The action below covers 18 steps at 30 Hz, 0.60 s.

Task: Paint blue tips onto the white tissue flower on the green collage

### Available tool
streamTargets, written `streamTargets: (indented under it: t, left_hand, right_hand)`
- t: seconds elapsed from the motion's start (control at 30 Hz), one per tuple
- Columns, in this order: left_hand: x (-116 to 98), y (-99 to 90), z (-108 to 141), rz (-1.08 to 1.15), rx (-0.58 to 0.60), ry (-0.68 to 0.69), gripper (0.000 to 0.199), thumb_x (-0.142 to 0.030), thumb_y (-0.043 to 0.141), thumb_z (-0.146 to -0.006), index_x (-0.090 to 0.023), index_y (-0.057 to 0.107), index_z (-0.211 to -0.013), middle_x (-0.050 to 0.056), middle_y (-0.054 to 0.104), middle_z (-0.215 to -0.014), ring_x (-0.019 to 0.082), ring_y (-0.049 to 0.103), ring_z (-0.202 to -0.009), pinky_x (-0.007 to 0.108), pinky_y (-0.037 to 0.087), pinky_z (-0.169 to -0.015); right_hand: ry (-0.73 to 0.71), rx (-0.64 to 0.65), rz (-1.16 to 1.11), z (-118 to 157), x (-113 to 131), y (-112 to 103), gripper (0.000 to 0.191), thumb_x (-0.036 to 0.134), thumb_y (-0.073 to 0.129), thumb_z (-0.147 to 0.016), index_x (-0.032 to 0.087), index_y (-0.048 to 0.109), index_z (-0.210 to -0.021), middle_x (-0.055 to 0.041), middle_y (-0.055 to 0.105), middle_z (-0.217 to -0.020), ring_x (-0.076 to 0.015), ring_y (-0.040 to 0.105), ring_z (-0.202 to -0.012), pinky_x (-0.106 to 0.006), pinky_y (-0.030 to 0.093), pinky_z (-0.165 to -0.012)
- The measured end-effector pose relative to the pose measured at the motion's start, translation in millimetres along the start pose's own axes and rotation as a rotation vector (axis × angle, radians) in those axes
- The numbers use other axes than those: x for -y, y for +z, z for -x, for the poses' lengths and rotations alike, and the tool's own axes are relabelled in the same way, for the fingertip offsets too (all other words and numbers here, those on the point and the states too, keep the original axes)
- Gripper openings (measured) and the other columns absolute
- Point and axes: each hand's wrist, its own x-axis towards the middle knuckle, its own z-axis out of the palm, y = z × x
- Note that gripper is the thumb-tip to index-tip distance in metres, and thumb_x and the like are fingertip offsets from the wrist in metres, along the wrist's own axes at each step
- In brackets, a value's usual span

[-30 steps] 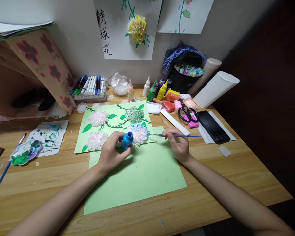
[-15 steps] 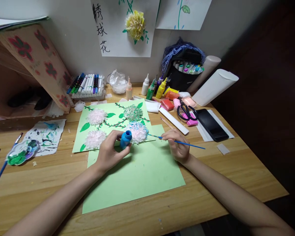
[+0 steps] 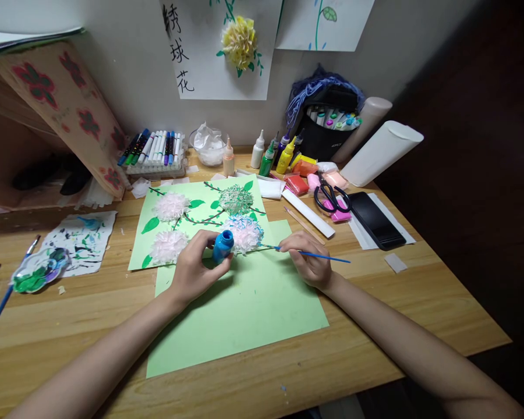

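Head view: paintbrush tip indistinct at the blue-tinged flower.

The left hand and right hand are bare, with thin fingers. The left arm and right arm are bare too, slim at the wrists and wider farther back.

Left hand curled, right hand pinching
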Motion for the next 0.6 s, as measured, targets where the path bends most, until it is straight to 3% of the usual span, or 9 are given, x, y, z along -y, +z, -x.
streamTargets:
  t: [0.17,0.33,0.47,0.6]
  left_hand:
    - [-0.4,-0.3,0.0,0.004,0.001,-0.003,0.022,-0.017,0.064,-0.079,-0.021,0.053,-0.098,0.001,0.061,-0.089,0.014,0.056,-0.077,0.026,0.046,-0.069]
    - [-0.6,-0.3,0.0,0.004,-0.004,0.004,0.023,-0.016,0.065,-0.079,-0.021,0.053,-0.098,0.000,0.061,-0.088,0.014,0.055,-0.076,0.026,0.047,-0.069]
    - [-1.0,0.3,-1.0,0.007,-0.007,0.015,0.025,-0.014,0.065,-0.078,-0.020,0.052,-0.098,0.000,0.060,-0.088,0.013,0.055,-0.077,0.025,0.046,-0.069]
    - [-1.0,1.2,-1.8,0.014,-0.006,0.016,0.025,-0.013,0.065,-0.078,-0.020,0.052,-0.098,0.000,0.060,-0.088,0.013,0.055,-0.077,0.024,0.046,-0.069]
  right_hand:
    - [0.022,-0.049,0.019,0.4,0.5,-0.5,0.017,0.016,0.046,-0.091,0.024,0.061,-0.092,-0.0035,0.069,-0.076,-0.0186,0.063,-0.072,-0.034,0.051,-0.066]
    - [-0.018,0.002,0.029,-1.7,0.9,0.5,0.017,0.015,0.045,-0.091,0.024,0.060,-0.091,-0.0033,0.067,-0.074,-0.0180,0.062,-0.070,-0.034,0.051,-0.065]
    - [-0.033,-0.056,0.038,-2.1,0.3,0.2,0.016,0.014,0.045,-0.091,0.022,0.059,-0.091,-0.0040,0.067,-0.075,-0.0175,0.061,-0.071,-0.033,0.051,-0.065]
    - [-0.025,-0.033,0.030,-1.0,-1.4,0.3,0.016,0.013,0.046,-0.091,0.021,0.059,-0.090,-0.0041,0.066,-0.074,-0.0172,0.060,-0.071,-0.032,0.050,-0.066]
